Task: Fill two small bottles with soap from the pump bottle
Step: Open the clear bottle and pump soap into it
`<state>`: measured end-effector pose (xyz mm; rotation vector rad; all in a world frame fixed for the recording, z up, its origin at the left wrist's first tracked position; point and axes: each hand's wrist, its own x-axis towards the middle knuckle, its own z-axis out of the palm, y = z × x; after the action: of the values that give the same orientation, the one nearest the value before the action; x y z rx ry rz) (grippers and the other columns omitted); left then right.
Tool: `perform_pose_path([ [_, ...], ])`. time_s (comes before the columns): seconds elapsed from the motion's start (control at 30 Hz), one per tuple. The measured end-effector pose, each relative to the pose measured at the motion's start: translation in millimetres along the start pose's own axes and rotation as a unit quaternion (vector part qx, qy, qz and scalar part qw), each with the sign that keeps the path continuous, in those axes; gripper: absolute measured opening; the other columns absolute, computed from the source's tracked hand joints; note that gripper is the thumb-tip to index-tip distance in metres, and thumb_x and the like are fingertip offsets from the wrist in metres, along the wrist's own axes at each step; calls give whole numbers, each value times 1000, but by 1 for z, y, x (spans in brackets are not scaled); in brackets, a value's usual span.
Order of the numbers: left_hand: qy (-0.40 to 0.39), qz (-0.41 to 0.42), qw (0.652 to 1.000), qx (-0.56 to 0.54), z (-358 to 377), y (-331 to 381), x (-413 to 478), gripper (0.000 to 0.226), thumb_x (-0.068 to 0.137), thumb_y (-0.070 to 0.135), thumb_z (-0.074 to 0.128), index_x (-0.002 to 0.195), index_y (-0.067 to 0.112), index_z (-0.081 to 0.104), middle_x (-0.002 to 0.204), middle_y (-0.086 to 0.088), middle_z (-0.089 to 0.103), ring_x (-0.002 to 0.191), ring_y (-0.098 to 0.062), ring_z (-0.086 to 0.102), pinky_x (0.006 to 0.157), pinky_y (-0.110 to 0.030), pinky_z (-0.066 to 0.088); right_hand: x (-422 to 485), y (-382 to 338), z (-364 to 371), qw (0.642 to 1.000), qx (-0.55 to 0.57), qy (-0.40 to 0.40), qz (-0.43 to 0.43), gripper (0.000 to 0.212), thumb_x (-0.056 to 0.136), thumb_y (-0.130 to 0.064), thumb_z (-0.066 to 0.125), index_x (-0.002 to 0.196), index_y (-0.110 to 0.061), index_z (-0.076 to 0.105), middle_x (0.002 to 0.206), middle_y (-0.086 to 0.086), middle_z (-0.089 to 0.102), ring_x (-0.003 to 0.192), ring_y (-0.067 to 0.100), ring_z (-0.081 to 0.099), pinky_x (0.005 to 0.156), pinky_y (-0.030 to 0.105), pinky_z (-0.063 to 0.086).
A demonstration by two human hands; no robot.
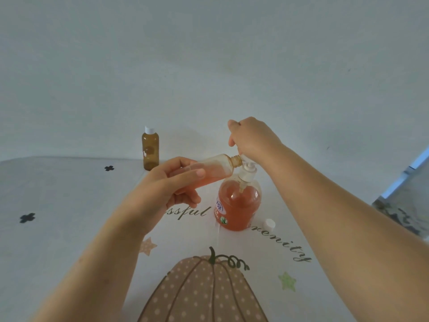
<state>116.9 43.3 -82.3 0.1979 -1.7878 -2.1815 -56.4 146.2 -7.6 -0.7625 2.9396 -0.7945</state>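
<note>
While the left hand (167,182) grips a tilted bottle (216,167) part full of orange soap, the head view shows its open neck at the pump (236,205) nozzle. The right hand (251,135) curls over the pump top; its grip I cannot tell. The pump stands mid-tabletop (69,205), with a loose cap (269,224) just beside it. 1 capped bottle (151,149) stands at the far edge.

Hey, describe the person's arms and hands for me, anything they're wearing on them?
Both forearms are bare right to the picture's edge: no sleeves show. The left hand and right hand wear no gloves, and no ring, watch or bracelet is visible. The left thumbnail looks short and unpainted.
</note>
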Motion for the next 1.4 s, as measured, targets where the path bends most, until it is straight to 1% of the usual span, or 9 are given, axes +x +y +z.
perform_pose_path([
  [0.1, -1, 3, 1000, 0, 1, -1, 1, 28, 76, 23, 77, 98, 8, 68, 88, -14, 70, 61, -21, 62, 57, -27, 52, 0, 0, 0, 1000, 9, -13, 4, 48, 103, -36, 32, 101, -7, 70, 91, 12, 71, 80, 28, 66, 72, 35, 47],
  [0.23, 6, 3, 1000, 1, 2, -3, 1, 30, 74, 25, 73, 99, 8, 68, 89, -14, 71, 61, -21, 62, 56, -26, 52, 0, 3, 5, 1000, -5, -16, 5, 50, 104, -37, 30, 100, -7, 71, 88, 10, 69, 77, 25, 63, 67, 33, 45],
  [0.4, 11, -4, 1000, 14, -1, -5, 3, 35, 72, 26, 74, 102, 8, 69, 82, -6, 71, 62, -22, 63, 57, -26, 53, 0, 6, 13, 1000, -4, -15, 21, 52, 104, -39, 28, 107, -8, 70, 103, 11, 69, 96, 30, 64, 79, 37, 46],
  [0.5, 8, -6, 1000, 14, -2, -5, 3, 32, 73, 25, 75, 100, 9, 69, 81, -7, 70, 62, -22, 63, 57, -27, 53, -2, 5, 12, 1000, -3, -8, 25, 53, 104, -40, 28, 109, -8, 70, 103, 11, 69, 96, 31, 64, 83, 38, 47],
  [0.67, -1, -2, 1000, 8, -1, -5, 2, 32, 75, 24, 73, 102, 8, 67, 82, -6, 70, 64, -21, 63, 60, -27, 53, -2, 3, 7, 1000, -7, -8, 22, 51, 104, -36, 28, 102, -7, 70, 83, 9, 67, 76, 27, 63, 67, 33, 44],
  [0.87, 0, 2, 1000, 1, -1, -3, 2, 38, 74, 24, 74, 106, 5, 66, 81, -7, 68, 65, -21, 63, 62, -29, 54, -2, -4, -2, 999, -34, -4, 11, 50, 104, -36, 28, 102, -9, 70, 85, 8, 67, 79, 26, 63, 59, 30, 37],
  [1.1, 2, 1, 1000, 0, -1, -4, 2, 36, 73, 24, 74, 103, 6, 67, 83, -9, 69, 64, -21, 63, 61, -27, 53, -6, -5, 1, 998, -49, -30, 6, 50, 105, -37, 27, 106, -10, 69, 91, 8, 69, 85, 25, 64, 65, 32, 42],
  [1.27, 4, -8, 1000, 13, -3, -5, 3, 34, 73, 24, 75, 101, 6, 67, 80, -7, 69, 64, -22, 64, 61, -27, 54, -7, -1, 9, 998, -34, -45, 12, 47, 106, -31, 25, 112, -10, 66, 105, 12, 67, 100, 31, 62, 85, 39, 48],
  [1.4, 2, -11, 1000, 15, -3, -5, 3, 37, 74, 22, 78, 104, 4, 66, 84, -9, 69, 65, -22, 64, 61, -28, 54, -9, -2, 9, 999, -28, -44, 10, 44, 106, -27, 25, 115, -10, 64, 106, 13, 66, 102, 32, 61, 90, 41, 49],
])
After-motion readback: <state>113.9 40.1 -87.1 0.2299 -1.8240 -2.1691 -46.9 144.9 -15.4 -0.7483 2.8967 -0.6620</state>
